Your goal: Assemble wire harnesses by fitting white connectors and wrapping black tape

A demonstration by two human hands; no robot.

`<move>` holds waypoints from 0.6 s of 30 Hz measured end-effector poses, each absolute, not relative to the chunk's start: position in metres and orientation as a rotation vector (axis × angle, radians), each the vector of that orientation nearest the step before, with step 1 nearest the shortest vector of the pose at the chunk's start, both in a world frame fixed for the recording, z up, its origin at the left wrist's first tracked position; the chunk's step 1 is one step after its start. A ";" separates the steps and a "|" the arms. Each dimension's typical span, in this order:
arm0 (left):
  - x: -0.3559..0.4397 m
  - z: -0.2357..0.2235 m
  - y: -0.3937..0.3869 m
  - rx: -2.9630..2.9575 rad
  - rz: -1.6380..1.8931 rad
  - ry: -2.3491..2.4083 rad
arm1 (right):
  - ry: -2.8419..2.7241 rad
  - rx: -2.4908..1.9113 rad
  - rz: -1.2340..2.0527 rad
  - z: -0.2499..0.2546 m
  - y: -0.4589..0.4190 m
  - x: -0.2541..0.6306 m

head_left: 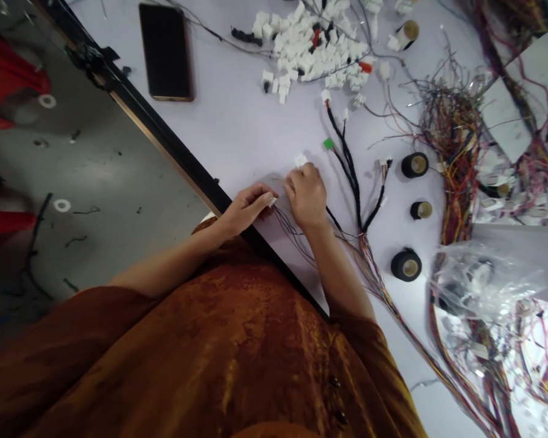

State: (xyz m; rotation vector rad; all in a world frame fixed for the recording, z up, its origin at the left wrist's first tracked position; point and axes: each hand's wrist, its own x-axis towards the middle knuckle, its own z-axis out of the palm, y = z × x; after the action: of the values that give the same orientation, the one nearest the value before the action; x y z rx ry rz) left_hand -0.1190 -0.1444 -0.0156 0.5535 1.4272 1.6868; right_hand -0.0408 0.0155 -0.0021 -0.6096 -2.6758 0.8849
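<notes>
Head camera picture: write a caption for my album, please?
A left hand holds a white connector beside the right hand, among wire harnesses on a pale table.

A pale lilac worktable [237, 121] with a black edge [155, 125] runs diagonally across the view. Below it lies a grey floor [119, 176] scattered with dark wire scraps [75, 241] and white rings [62, 205], beside red plastic seats [9, 79].

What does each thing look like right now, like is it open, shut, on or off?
left hand, shut on white connector
right hand, curled, grip hidden
black phone, screen dark
white connectors, heaped in a pile
black tape rolls, set apart in a row
plastic bag, crumpled
black-sleeved wires, lying loose
</notes>
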 end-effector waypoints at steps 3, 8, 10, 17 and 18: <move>-0.121 -0.020 -0.143 0.467 1.722 1.373 | -2.714 -0.621 0.892 -0.002 0.017 -0.046; -0.124 -0.024 -0.140 0.379 1.758 1.249 | -2.404 -0.563 1.422 0.013 0.002 -0.017; -0.123 -0.022 -0.140 0.347 1.760 1.226 | -2.307 -0.604 1.540 0.017 -0.005 -0.007; -0.122 -0.020 -0.139 0.297 1.765 1.231 | -2.158 -0.763 1.723 0.008 -0.017 0.003; -0.122 -0.021 -0.139 0.299 1.768 1.231 | -2.155 -0.772 1.732 0.007 -0.017 0.004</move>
State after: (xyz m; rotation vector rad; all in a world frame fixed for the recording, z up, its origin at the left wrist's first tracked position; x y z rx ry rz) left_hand -0.1219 -0.1395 -0.0209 0.2989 1.2314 1.7675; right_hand 0.0036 -0.0171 0.0071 -0.7722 -2.1552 1.7322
